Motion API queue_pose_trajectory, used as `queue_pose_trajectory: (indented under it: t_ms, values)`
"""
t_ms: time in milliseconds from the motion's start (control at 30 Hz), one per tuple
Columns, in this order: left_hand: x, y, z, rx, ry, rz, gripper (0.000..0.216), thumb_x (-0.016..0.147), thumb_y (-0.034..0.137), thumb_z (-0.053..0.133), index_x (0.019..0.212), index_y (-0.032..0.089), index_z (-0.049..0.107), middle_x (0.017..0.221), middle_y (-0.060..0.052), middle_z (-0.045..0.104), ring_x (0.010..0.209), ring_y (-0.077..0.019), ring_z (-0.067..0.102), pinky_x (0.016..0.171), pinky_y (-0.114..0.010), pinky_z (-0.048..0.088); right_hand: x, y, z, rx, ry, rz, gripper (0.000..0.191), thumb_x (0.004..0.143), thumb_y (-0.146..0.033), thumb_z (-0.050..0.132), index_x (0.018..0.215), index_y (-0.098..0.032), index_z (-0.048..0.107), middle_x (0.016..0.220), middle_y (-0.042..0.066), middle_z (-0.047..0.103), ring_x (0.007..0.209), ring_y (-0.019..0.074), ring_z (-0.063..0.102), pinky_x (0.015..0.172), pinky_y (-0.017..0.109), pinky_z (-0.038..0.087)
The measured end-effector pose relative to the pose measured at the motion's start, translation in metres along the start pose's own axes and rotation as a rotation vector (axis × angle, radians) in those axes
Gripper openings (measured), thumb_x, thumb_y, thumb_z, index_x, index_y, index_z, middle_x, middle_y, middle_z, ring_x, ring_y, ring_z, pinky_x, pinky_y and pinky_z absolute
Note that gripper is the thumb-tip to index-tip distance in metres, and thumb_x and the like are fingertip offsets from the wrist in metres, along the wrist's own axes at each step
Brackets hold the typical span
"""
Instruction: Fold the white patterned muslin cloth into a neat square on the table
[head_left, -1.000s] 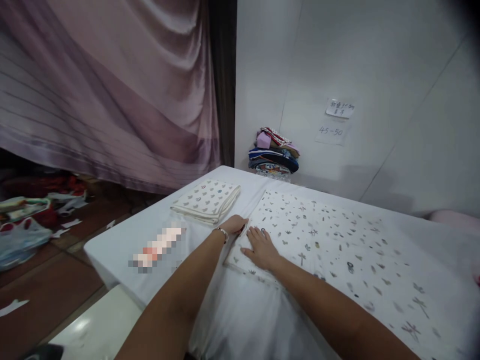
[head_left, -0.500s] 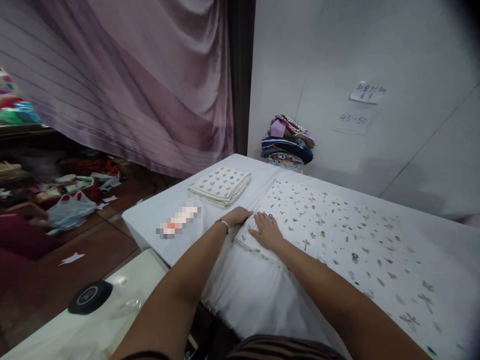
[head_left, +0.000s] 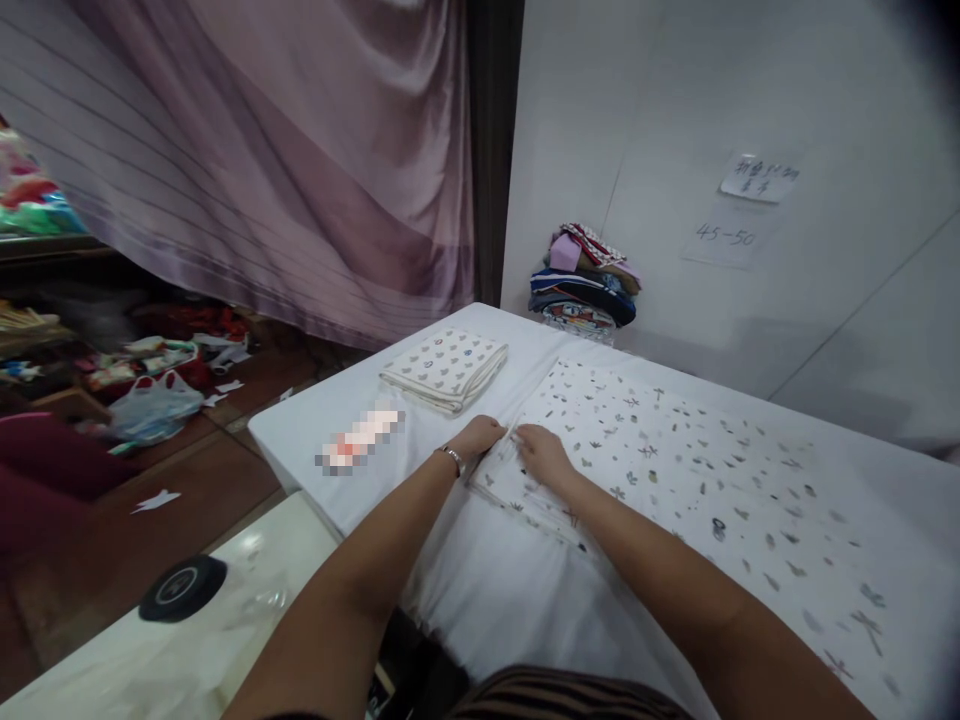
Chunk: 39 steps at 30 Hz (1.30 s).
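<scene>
A white patterned cloth (head_left: pixel 675 460) with small dark motifs lies spread flat on the white-covered table (head_left: pixel 300 440). My left hand (head_left: pixel 480 437), a bracelet on its wrist, rests at the cloth's left edge with its fingers curled on the hem. My right hand (head_left: pixel 544 450) lies on the cloth just beside it, fingers bent and pinching the same edge. The two hands nearly touch. A second cloth, folded (head_left: pixel 446 368), with small heart prints, sits further back on the left of the table.
A pile of folded colourful clothes (head_left: pixel 585 285) stands against the white wall at the table's back. A mauve curtain (head_left: pixel 262 170) hangs at left. Bags and clutter (head_left: pixel 150 400) lie on the brown floor. A black round object (head_left: pixel 182 588) sits on a white surface nearby.
My right hand has gone from lying flat on the cloth to pinching its left edge next to my left hand. The camera has swung slightly left and up.
</scene>
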<state>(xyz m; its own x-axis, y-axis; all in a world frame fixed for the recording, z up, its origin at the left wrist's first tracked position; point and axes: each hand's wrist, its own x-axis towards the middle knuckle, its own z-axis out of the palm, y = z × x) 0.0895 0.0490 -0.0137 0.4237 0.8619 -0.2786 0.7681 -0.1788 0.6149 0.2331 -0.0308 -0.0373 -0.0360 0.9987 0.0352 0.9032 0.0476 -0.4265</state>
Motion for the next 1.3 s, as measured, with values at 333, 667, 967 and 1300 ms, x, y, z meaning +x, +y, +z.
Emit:
queue_pose_trajectory:
  t_ms: [333,667,967,1300]
  values:
    - [-0.011,0.007,-0.006,-0.053,-0.006,-0.039,0.019,0.070,0.029,0.048,0.058,0.016,0.055,0.053,0.001,0.048,0.057,-0.0117,0.042,0.051,-0.023,0.031,0.042,0.013,-0.016,-0.041,-0.002,-0.082,0.037,0.085,-0.018,0.041,0.116,-0.020,0.061,0.108,0.005,0.061,0.100,0.0168,0.054,0.085,0.025,0.039]
    - [-0.006,0.004,-0.005,-0.032,-0.043,-0.051,0.017,0.068,0.029,0.052,0.063,0.014,0.060,0.061,-0.001,0.057,0.060,-0.0125,0.047,0.053,-0.022,0.032,0.047,0.015,-0.018,-0.166,0.000,-0.215,0.022,0.086,-0.020,0.046,0.099,-0.022,0.064,0.100,0.004,0.060,0.096,0.0167,0.054,0.074,0.024,0.040]
    - [-0.009,0.002,-0.002,-0.048,-0.011,-0.030,0.021,0.070,0.029,0.054,0.076,0.013,0.066,0.079,-0.007,0.067,0.071,-0.0147,0.055,0.057,-0.022,0.037,0.052,0.014,-0.026,-0.269,-0.086,-0.308,0.030,0.087,-0.019,0.046,0.111,-0.028,0.061,0.103,0.004,0.056,0.100,0.0184,0.050,0.074,0.025,0.041]
    - [-0.005,0.002,-0.002,-0.010,-0.004,-0.036,0.034,0.078,0.041,0.047,0.071,0.013,0.066,0.073,-0.006,0.066,0.066,-0.0148,0.054,0.055,-0.023,0.036,0.049,0.020,-0.029,-0.286,-0.024,-0.386,0.016,0.084,-0.017,0.051,0.092,-0.021,0.064,0.109,0.005,0.056,0.105,0.0194,0.046,0.076,0.026,0.042]
